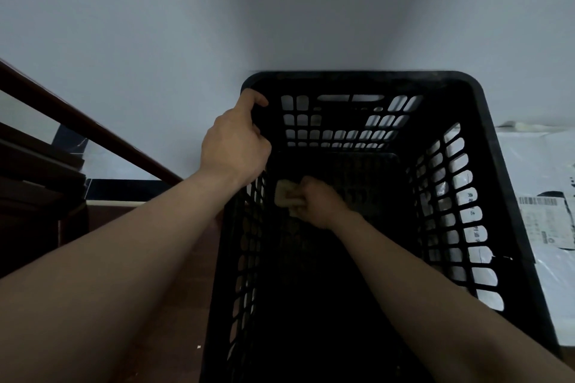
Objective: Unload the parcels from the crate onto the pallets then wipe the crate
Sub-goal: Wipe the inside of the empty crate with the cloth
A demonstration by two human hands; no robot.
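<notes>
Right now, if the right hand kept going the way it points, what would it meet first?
Most likely the left lattice wall of the crate: the right hand, deep inside, holds a pale cloth leading toward that wall. Depth is unclear.

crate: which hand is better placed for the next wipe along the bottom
Right. The right hand is down inside the crate and holds the pale cloth near the bottom; the left hand grips the far-left rim and holds no cloth.

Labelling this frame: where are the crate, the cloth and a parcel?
crate [357, 79], head view, far rim.
cloth [284, 194], head view, its exposed left end.
parcel [543, 221], head view, its printed label.
</notes>
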